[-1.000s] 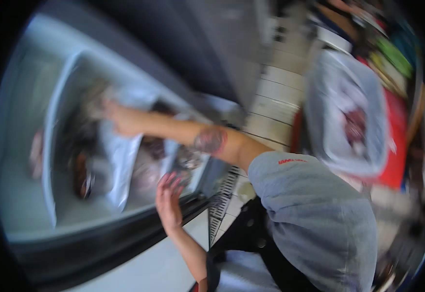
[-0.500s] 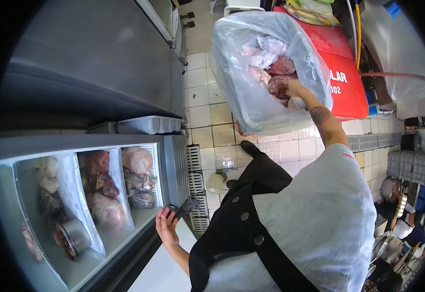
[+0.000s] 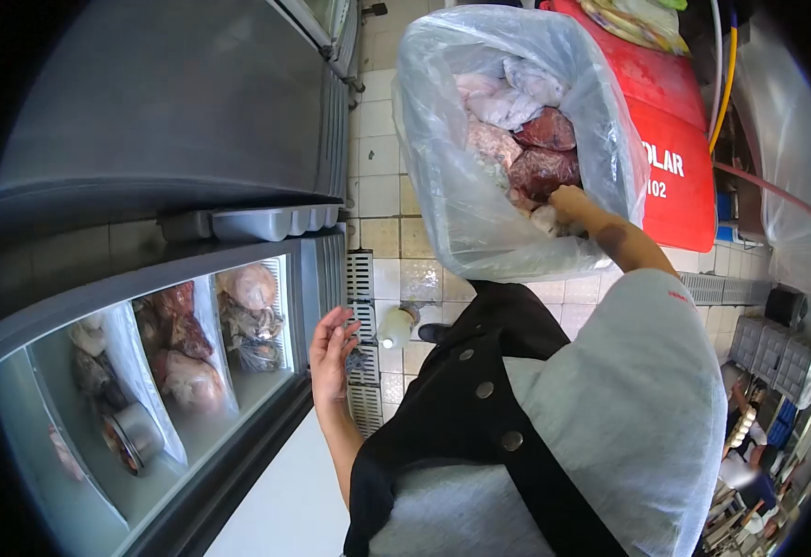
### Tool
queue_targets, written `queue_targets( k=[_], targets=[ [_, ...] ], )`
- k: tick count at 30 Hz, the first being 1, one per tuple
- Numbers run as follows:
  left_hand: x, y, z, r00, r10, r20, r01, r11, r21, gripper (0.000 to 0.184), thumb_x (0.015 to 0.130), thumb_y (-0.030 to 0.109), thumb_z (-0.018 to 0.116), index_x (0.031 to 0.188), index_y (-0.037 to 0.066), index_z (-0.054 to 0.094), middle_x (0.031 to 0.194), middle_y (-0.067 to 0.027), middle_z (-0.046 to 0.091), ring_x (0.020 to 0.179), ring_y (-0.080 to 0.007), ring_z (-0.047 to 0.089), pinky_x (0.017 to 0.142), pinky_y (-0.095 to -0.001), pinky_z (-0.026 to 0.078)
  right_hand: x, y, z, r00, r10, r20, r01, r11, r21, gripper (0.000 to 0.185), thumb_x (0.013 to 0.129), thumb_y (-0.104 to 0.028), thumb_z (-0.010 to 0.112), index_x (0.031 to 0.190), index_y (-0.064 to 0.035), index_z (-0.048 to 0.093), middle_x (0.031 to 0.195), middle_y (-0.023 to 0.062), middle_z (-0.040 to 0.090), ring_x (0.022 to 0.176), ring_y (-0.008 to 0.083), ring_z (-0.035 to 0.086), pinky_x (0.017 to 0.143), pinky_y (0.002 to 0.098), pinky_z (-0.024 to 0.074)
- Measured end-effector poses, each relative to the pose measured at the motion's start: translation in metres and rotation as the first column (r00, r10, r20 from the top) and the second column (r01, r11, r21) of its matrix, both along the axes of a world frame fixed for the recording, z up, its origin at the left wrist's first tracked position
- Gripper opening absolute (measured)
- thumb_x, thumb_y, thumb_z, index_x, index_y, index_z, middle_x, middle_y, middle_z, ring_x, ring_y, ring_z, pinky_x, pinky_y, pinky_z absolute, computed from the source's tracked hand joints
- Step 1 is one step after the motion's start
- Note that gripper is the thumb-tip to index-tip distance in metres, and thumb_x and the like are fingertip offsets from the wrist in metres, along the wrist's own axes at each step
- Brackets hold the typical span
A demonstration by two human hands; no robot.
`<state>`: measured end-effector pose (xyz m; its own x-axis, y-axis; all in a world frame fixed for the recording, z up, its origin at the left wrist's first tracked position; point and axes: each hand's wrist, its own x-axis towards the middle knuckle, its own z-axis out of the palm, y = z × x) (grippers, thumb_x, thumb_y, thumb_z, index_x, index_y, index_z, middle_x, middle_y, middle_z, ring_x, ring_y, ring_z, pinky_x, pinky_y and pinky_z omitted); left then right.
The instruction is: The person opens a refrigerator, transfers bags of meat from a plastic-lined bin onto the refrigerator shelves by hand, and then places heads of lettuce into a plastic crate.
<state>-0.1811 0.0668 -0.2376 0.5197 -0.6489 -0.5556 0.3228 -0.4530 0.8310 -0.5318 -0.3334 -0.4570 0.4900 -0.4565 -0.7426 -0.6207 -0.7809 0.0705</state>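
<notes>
My right hand (image 3: 571,206) reaches into a tub lined with a clear plastic bag (image 3: 443,200). Its fingers are bent against the lower edge of the dark red meat package (image 3: 545,173); whether they grip anything is hidden. Beside it lie another red package (image 3: 549,130), a pale pink one (image 3: 492,144) and whitish bagged pieces (image 3: 506,107). My left hand (image 3: 333,345) is raised by the front edge of the open chest freezer (image 3: 299,278), fingers apart and holding nothing. White dividers part the freezer's bagged meats (image 3: 192,381) and a metal pot (image 3: 135,436).
A red lidded container (image 3: 670,130) stands behind the tub. On the tiled floor are a pale plastic bottle (image 3: 394,329) and a drain grate (image 3: 362,288). A grey tray (image 3: 276,223) sits behind the freezer. Another person (image 3: 749,473) works at the far right.
Over the last second my right hand has gone from the freezer into the lined tub and then slightly lower there. My left hand has risen, still open, as the view turned toward the tub.
</notes>
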Motion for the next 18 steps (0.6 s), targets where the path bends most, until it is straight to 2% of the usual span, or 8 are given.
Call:
queue_targets(
  k=[4,7,11,12,13,14,16,18],
  targets=[
    [-0.002,0.002,-0.005,0.999,-0.012,-0.049,0.011,1.000,-0.014,0.042,0.093,0.027,0.055,0.129,0.007,0.048,0.124,-0.0100,0.055,0.108,-0.0209,0.057,0.089,-0.0323,0.045,0.013,0.008,0.084,0.988,-0.151,0.018,0.152,0.987,-0.047,0.041,0.064,-0.024,0.072,0.103,-0.0112,0.070,0.095,0.0152,0.069,0.090,0.0320,0.066,0.083,0.0416,0.0523],
    [-0.005,-0.008,-0.007,0.996,-0.026,-0.084,0.022,0.999,-0.045,0.040,0.093,0.025,0.055,0.127,0.006,0.049,0.122,-0.0090,0.057,0.107,-0.0184,0.057,0.088,-0.0299,0.045,0.024,0.007,0.156,0.914,-0.295,0.279,0.346,0.926,-0.152,0.043,0.063,-0.027,0.072,0.101,-0.0085,0.069,0.089,0.0185,0.068,0.088,0.0349,0.065,0.077,0.0434,0.0523],
    [-0.029,-0.039,0.001,0.974,-0.164,-0.155,0.139,0.977,-0.165,0.045,0.093,0.032,0.054,0.128,0.005,0.048,0.123,-0.0118,0.057,0.112,-0.0212,0.056,0.094,-0.0326,0.043,0.064,0.047,0.267,0.671,-0.266,0.692,0.457,0.883,-0.104,0.039,0.066,-0.023,0.072,0.101,-0.0077,0.068,0.084,0.0221,0.066,0.081,0.0373,0.064,0.071,0.0444,0.0506],
    [-0.039,-0.050,0.004,0.953,-0.207,-0.223,0.153,0.960,-0.235,0.048,0.093,0.033,0.054,0.130,0.003,0.045,0.124,-0.0139,0.056,0.113,-0.0225,0.055,0.097,-0.0338,0.042,0.082,0.068,0.295,0.590,-0.287,0.755,0.485,0.873,-0.047,0.036,0.067,-0.020,0.070,0.101,-0.0090,0.068,0.083,0.0230,0.065,0.078,0.0378,0.064,0.070,0.0452,0.0499],
    [-0.049,-0.059,0.003,0.914,-0.286,-0.288,0.176,0.918,-0.356,0.052,0.094,0.034,0.053,0.133,0.002,0.041,0.125,-0.0156,0.055,0.114,-0.0235,0.054,0.098,-0.0351,0.042,0.098,0.085,0.307,0.514,-0.212,0.831,0.476,0.877,-0.071,0.032,0.068,-0.018,0.069,0.099,-0.0074,0.068,0.081,0.0230,0.064,0.076,0.0382,0.064,0.070,0.0447,0.0497],
    [-0.057,-0.067,0.003,0.853,-0.330,-0.405,0.148,0.896,-0.419,0.055,0.094,0.035,0.053,0.136,0.004,0.036,0.126,-0.0166,0.054,0.114,-0.0244,0.053,0.098,-0.0367,0.042,0.119,0.104,0.314,0.420,-0.131,0.898,0.453,0.888,-0.082,0.029,0.070,-0.016,0.068,0.098,-0.0058,0.067,0.079,0.0230,0.064,0.074,0.0387,0.064,0.070,0.0443,0.0494],
    [-0.066,-0.077,-0.011,0.645,-0.335,-0.687,-0.099,0.855,-0.510,0.064,0.092,0.042,0.054,0.140,0.007,0.031,0.128,-0.0168,0.053,0.115,-0.0254,0.051,0.101,-0.0408,0.039,0.165,0.148,0.323,0.252,0.010,0.968,0.369,0.923,-0.106,0.023,0.070,-0.009,0.067,0.092,-0.0023,0.066,0.079,0.0219,0.064,0.075,0.0384,0.064,0.068,0.0425,0.0495],
    [-0.056,-0.083,0.025,0.569,-0.095,-0.817,-0.373,0.856,-0.359,0.069,0.087,0.050,0.057,0.137,0.007,0.036,0.128,-0.0160,0.053,0.118,-0.0281,0.050,0.103,-0.0433,0.036,0.206,0.197,0.320,0.024,0.069,0.997,0.204,0.976,-0.073,0.019,0.065,-0.002,0.067,0.084,-0.0014,0.063,0.077,0.0196,0.063,0.074,0.0369,0.063,0.065,0.0413,0.0491]
  ],
)
